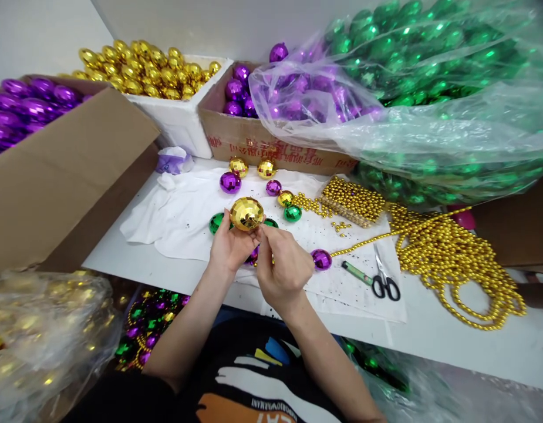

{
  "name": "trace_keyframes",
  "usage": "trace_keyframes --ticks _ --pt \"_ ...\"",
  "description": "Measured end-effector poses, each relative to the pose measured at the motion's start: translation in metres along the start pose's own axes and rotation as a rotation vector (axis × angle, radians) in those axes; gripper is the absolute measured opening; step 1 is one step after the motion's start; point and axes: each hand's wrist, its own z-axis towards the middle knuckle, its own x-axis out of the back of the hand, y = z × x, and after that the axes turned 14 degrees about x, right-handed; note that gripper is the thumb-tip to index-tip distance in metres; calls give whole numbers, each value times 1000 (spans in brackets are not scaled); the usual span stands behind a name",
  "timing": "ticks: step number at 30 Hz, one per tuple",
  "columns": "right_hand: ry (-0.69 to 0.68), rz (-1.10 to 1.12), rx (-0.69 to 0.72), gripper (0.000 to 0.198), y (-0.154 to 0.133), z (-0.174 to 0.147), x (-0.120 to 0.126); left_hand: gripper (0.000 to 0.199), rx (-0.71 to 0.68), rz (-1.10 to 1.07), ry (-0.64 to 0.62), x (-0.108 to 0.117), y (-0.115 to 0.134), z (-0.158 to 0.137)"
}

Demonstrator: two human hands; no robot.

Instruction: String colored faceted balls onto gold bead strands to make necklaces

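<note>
My left hand (230,247) holds a large gold faceted ball (246,212) from below, above the white cloth. My right hand (285,263) is closed in a pinch at the ball's lower right side; what its fingertips grip is too small to tell. Partly hidden green balls (216,223) show beside the hands. Right of my right hand sits a purple ball (321,259) at the end of a gold bead string (368,239). Beyond my hands lie another purple ball (230,182), a gold ball (266,168) and a green ball (292,212).
Scissors (385,281) and a green tube-like piece (357,273) lie to the right. Past them are loose gold bead strings (460,264) and a beaded slab (354,200). Boxes of gold balls (143,67) and purple balls (29,106) stand behind, with bagged green balls (429,53).
</note>
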Motion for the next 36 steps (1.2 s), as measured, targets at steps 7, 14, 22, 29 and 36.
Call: trace_keyframes --ticks 7,14,22,29,36 --pt "6 -35 15 21 2 0 -5 56 -18 0 -9 0 0 2" --pt "18 -59 27 21 5 -2 -10 56 -41 -1 -17 -1 -1 2" --pt "16 4 -43 18 6 0 -8 56 -30 0 -17 3 0 4" --pt "-24 72 -125 14 7 3 -11 63 -7 -19 24 7 2 1" --pt "49 116 -8 22 4 -3 -3 65 33 -54 4 -2 1 -7"
